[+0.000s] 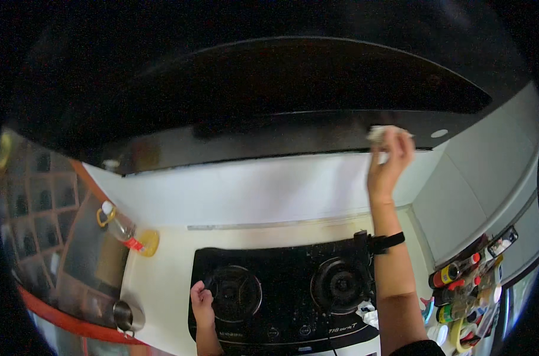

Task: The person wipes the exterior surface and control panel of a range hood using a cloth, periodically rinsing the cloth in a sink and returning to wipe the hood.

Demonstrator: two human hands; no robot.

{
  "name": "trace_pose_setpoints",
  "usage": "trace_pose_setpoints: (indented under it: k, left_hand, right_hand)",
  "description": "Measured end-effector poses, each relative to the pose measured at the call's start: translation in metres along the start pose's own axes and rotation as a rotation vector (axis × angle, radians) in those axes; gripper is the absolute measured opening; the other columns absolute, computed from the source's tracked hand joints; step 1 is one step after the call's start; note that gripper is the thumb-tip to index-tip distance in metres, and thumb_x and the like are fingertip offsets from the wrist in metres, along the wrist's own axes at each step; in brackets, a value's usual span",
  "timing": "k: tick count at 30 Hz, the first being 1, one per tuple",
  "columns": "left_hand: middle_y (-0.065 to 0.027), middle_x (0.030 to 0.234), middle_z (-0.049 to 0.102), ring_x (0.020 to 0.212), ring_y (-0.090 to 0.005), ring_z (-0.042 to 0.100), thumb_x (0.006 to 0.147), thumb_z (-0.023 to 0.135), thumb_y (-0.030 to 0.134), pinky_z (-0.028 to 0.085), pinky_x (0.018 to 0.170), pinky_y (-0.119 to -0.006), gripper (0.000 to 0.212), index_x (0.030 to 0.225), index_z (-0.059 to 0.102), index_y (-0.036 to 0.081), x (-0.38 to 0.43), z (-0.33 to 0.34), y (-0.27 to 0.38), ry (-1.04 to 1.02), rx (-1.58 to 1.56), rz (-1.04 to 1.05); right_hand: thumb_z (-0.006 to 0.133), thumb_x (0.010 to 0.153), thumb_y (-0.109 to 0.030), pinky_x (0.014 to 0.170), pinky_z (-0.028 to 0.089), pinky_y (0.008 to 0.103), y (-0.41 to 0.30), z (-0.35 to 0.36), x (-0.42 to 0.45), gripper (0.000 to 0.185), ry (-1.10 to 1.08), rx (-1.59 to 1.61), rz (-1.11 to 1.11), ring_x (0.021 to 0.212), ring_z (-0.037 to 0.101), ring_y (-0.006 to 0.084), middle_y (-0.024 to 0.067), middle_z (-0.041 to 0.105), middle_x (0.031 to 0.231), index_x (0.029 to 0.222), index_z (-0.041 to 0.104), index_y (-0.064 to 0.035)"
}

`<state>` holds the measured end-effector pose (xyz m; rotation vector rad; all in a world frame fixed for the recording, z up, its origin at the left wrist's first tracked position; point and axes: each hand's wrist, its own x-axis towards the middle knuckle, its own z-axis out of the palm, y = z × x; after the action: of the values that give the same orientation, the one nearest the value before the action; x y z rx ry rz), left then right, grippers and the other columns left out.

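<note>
My right hand (394, 160) is raised and holds a crumpled white cloth or tissue (378, 132) against the dark lower panel of the range hood (251, 140), towards its right end. A black strap with a small device (380, 243) is around that forearm. Lower down, my left hand (202, 299) hovers over the left side of the black two-burner gas cooktop (287, 285), its fingers curled loosely and nothing visible in them. Another crumpled white tissue (368, 313) lies at the cooktop's right front, partly hidden by my right arm.
A large cooking oil bottle (125, 231) and a metal cup (129, 315) stand on the pale counter (162, 280) at left. Several sauce bottles (454, 271) crowd the right side, with a phone (503, 241) beside them. White wall tiles (469, 187) border the right.
</note>
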<state>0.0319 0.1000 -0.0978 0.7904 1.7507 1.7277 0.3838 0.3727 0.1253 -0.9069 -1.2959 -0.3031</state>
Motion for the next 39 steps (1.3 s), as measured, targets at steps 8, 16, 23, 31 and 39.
trace_pose_setpoints:
  k: [8, 16, 23, 31, 39]
  left_hand:
    - [-0.0055, 0.104, 0.048, 0.084, -0.011, 0.047, 0.077, 0.052, 0.001, 0.039, 0.076, -0.024, 0.036, 0.112, 0.046, 0.005, 0.0, -0.008, -0.016, -0.02, -0.039, -0.037]
    - [-0.0062, 0.106, 0.047, 0.087, -0.0121, 0.046, 0.076, 0.053, 0.002, 0.039, 0.078, -0.025, 0.038, 0.113, 0.045, 0.003, 0.015, -0.034, -0.033, -0.077, -0.058, -0.079]
    - [-0.0089, 0.105, 0.048, 0.087, -0.0139, 0.047, 0.076, 0.053, 0.004, 0.04, 0.079, -0.027, 0.036, 0.111, 0.045, 0.001, 0.023, -0.043, -0.019, -0.077, 0.065, -0.052]
    - [-0.0051, 0.104, 0.047, 0.087, -0.0139, 0.045, 0.078, 0.051, 0.002, 0.04, 0.077, -0.026, 0.033, 0.111, 0.046, 0.005, 0.019, -0.082, -0.018, -0.057, 0.066, -0.092]
    - [-0.0036, 0.102, 0.047, 0.087, -0.0137, 0.045, 0.078, 0.05, 0.001, 0.04, 0.077, -0.025, 0.033, 0.11, 0.046, 0.006, 0.028, -0.104, -0.032, -0.046, -0.002, -0.099]
  right_hand:
    - [0.058, 0.076, -0.002, 0.072, 0.045, 0.0289, -0.024, 0.038, -0.029, 0.022, 0.157, 0.057, 0.33, 0.085, 0.048, 0.0199, 0.0113, 0.046, 0.096, 0.094, 0.047, -0.0011]
    - [0.048, 0.068, -0.004, 0.054, 0.046, 0.0373, -0.154, 0.134, -0.081, 0.014, -0.479, -0.01, -0.331, 0.074, 0.05, 0.0261, 0.0069, 0.045, 0.078, 0.079, 0.05, -0.0128]
    - [0.06, 0.063, 0.004, 0.054, 0.042, 0.0331, -0.056, 0.063, -0.047, 0.015, -0.219, -0.237, -0.208, 0.064, 0.049, 0.0251, 0.0088, 0.046, 0.072, 0.069, 0.051, -0.0062]
    - [0.052, 0.067, -0.003, 0.054, 0.044, 0.0373, -0.062, 0.08, -0.065, 0.012, -0.312, -0.269, -0.204, 0.071, 0.051, 0.0273, 0.007, 0.049, 0.074, 0.073, 0.052, -0.013]
    - [0.05, 0.069, -0.006, 0.055, 0.045, 0.0359, -0.08, 0.083, -0.049, 0.011, -0.323, -0.364, -0.394, 0.065, 0.051, 0.0268, 0.0092, 0.047, 0.076, 0.079, 0.051, -0.0098]
